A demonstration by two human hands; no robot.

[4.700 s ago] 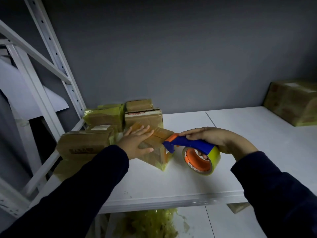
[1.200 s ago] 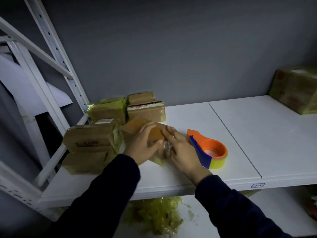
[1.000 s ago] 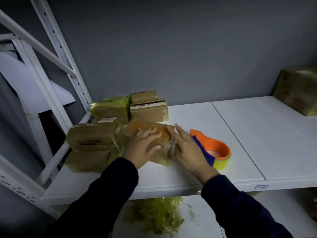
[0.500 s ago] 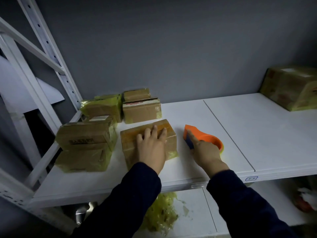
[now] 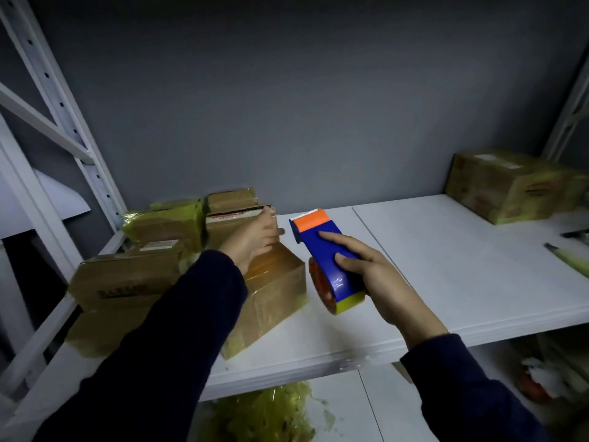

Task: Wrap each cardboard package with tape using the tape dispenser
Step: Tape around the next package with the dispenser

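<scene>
Crumpled yellowish tape [image 5: 264, 413] lies on the lower level under the shelf [image 5: 446, 298]. On the shelf's front half a front package [image 5: 274, 291] sits glossy with tape, so it looks finished. Just right of it the right grip [image 5: 379, 282] grasps the tape dispenser [image 5: 322, 247], held clear of the shelf with its orange blade end pointing away. Beyond, the left grip [image 5: 255, 240] touches the top right corner of the rear package [image 5: 229, 224]; I cannot tell whether it is clenched on it. The step seems to be fetching the next package, and the next move calls for drawing it forward. Every package is closed, including the left stack [image 5: 124, 279] and the far box [image 5: 516, 186], with contents hidden
</scene>
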